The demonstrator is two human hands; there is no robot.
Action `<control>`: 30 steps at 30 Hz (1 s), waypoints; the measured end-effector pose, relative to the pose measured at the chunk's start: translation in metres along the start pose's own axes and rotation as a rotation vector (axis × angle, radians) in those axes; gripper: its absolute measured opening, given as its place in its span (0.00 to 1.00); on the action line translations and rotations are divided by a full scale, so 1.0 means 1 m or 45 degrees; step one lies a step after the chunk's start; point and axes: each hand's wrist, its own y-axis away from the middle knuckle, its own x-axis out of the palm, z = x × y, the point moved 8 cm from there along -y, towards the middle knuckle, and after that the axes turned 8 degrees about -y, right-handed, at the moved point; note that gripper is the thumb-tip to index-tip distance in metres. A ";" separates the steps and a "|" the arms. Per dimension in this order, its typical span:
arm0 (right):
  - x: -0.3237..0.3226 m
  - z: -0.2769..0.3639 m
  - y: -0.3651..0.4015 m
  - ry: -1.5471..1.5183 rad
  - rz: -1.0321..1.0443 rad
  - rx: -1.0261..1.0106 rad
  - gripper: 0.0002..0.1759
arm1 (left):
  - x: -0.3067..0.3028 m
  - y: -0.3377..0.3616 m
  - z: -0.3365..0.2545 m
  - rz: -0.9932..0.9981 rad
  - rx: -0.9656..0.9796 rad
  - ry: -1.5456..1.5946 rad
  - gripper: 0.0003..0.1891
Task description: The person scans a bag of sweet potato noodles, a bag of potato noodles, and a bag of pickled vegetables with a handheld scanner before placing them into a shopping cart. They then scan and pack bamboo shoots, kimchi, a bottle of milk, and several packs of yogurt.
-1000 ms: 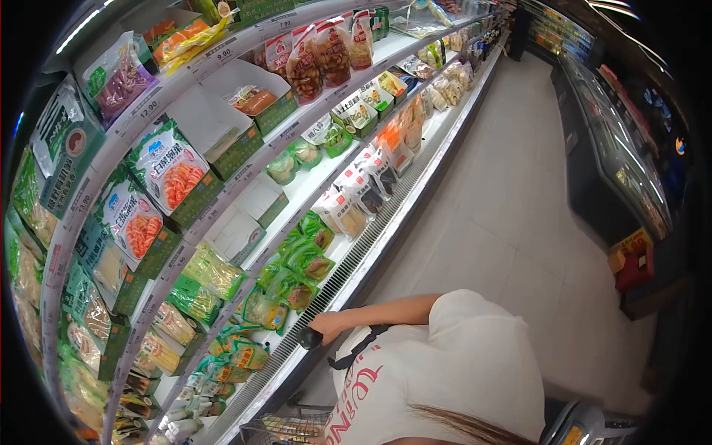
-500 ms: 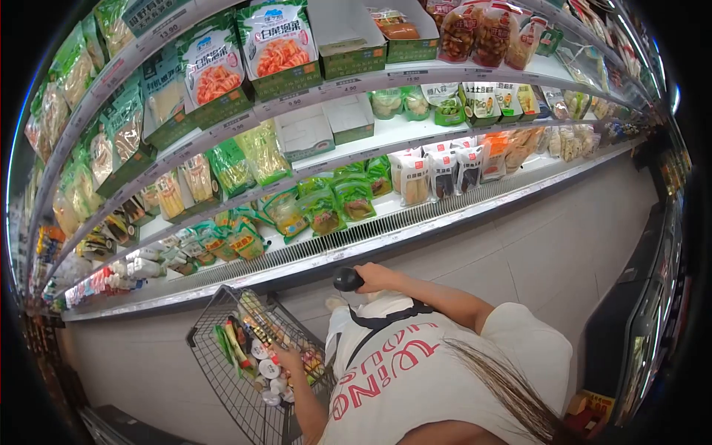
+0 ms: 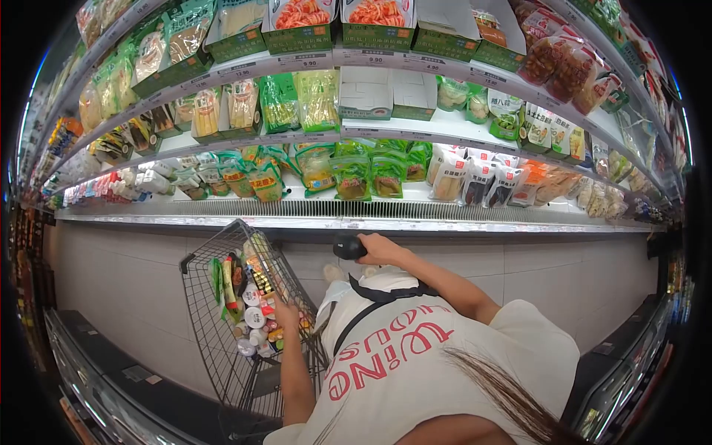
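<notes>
My left hand [image 3: 285,313] is at the near side of a wire shopping cart [image 3: 194,297], fingers curled over its side rim. Inside the cart are white-lidded tubs [image 3: 254,317], a green-and-red long pack [image 3: 229,285] and several other packaged goods. Held out in front of my body, my right hand [image 3: 380,249] grips a dark, rounded black object [image 3: 348,246] by one end; its exact kind does not show. The fingers of that hand are wrapped round it and partly hidden.
A refrigerated shelf [image 3: 445,211] spans the front, filled with bagged vegetables [image 3: 319,100], green packs [image 3: 352,176] and noodle-like bags [image 3: 449,178]. Grey tiled floor [image 3: 534,271] lies between it and me. Dark low cases stand behind at left [image 3: 111,371] and right [image 3: 615,348].
My view has turned, so the shelf now runs level across the front and its goods sit further right and higher. Both hands keep much the same pose, the cart beside me.
</notes>
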 end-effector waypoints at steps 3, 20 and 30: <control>-0.006 -0.003 -0.001 0.015 -0.008 0.016 0.28 | 0.002 -0.004 0.003 -0.022 0.052 0.084 0.28; -0.032 -0.036 0.021 -0.132 -0.204 0.147 0.30 | -0.233 -0.122 -0.341 -0.556 0.735 0.292 0.24; -0.072 -0.050 0.066 -0.294 -0.518 0.316 0.30 | -0.382 -0.281 -0.634 -0.614 0.701 0.589 0.27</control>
